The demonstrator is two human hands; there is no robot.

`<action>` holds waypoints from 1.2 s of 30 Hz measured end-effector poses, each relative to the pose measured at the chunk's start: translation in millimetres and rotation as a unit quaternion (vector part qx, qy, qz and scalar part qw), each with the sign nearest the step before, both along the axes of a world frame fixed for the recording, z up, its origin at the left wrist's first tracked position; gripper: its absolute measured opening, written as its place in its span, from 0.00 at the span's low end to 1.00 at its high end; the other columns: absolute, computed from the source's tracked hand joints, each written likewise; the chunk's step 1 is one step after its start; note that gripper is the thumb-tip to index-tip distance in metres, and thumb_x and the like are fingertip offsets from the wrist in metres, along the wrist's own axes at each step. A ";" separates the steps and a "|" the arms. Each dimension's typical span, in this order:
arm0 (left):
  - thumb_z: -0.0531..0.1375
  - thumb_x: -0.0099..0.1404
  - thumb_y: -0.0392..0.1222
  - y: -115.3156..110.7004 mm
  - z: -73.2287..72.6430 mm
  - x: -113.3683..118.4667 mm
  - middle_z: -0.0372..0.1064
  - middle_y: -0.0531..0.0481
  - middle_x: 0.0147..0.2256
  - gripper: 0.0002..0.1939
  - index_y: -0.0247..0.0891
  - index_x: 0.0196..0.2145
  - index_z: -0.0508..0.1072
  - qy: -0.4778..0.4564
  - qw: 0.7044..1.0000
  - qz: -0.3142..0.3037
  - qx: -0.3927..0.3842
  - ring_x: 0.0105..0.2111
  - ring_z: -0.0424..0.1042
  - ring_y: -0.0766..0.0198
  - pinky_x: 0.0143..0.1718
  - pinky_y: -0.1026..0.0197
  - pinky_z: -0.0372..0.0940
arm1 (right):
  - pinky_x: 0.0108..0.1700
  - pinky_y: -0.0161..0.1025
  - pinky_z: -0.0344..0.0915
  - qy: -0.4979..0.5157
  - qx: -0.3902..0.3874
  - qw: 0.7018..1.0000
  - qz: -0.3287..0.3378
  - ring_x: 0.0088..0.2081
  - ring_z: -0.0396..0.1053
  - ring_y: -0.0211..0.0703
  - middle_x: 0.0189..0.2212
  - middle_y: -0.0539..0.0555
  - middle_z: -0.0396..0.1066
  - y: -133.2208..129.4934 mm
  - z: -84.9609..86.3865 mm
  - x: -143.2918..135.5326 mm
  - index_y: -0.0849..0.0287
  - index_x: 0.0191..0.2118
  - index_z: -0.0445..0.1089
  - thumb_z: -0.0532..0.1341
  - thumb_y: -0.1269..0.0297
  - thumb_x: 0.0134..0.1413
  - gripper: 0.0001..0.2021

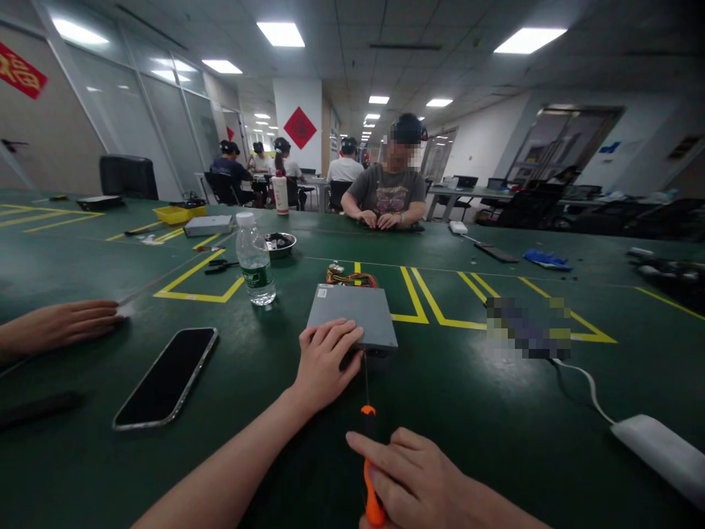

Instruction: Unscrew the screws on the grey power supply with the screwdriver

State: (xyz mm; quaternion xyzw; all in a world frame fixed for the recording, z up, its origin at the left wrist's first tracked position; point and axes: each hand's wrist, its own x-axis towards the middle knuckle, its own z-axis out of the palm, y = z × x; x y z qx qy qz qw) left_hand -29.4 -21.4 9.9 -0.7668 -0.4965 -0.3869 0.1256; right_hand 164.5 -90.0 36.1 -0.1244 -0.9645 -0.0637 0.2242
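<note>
A grey metal box [352, 312] with a small white label lies on the green table [231, 382], and a bundle of coloured wires [352, 277] comes out behind it. My left hand [329, 360] rests on the box's near left corner, fingers on its top and thumb at its front edge. Below it, my right hand [413, 474] is closed around the orange and black handle of a screwdriver [374, 496], with the index finger extended along it. The screwdriver's thin shaft points away from me to the box's front side; its tip is hidden near my left thumb.
A phone [167, 378] and a water bottle [255, 264] stand to the left, with another person's hand [71, 323] beyond the phone. Behind the bottle is a metal bowl [280, 245]. A white power bank [661, 452] with a cable lies right. A person [391, 191] sits opposite.
</note>
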 end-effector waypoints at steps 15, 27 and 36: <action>0.57 0.61 0.41 0.5 0.3 -0.4 0.70 0.51 0.47 0.15 0.46 0.47 0.68 0.017 1.000 0.007 0.005 0.49 0.66 0.58 0.46 0.52 0.50 | 0.36 0.32 0.69 0.073 -0.025 0.996 0.034 0.28 0.72 0.33 0.38 0.55 0.75 9.3 -6.1 6.1 0.58 0.34 0.66 0.42 0.73 0.65 0.17; 0.57 0.60 0.42 1.0 -0.8 0.2 0.70 0.50 0.47 0.15 0.47 0.46 0.68 0.017 1.000 0.010 0.002 0.48 0.66 0.57 0.46 0.51 0.50 | 0.36 0.29 0.68 0.119 -0.032 0.992 0.030 0.28 0.72 0.31 0.38 0.53 0.75 8.2 -6.4 4.4 0.56 0.34 0.68 0.47 0.72 0.64 0.14; 0.57 0.61 0.42 0.3 0.6 0.3 0.70 0.51 0.47 0.14 0.46 0.46 0.68 0.015 1.000 0.012 0.003 0.49 0.65 0.58 0.47 0.51 0.50 | 0.37 0.32 0.69 0.083 -0.015 0.996 0.017 0.33 0.73 0.35 0.40 0.57 0.73 3.9 -7.5 -4.2 0.55 0.44 0.67 0.45 0.64 0.66 0.14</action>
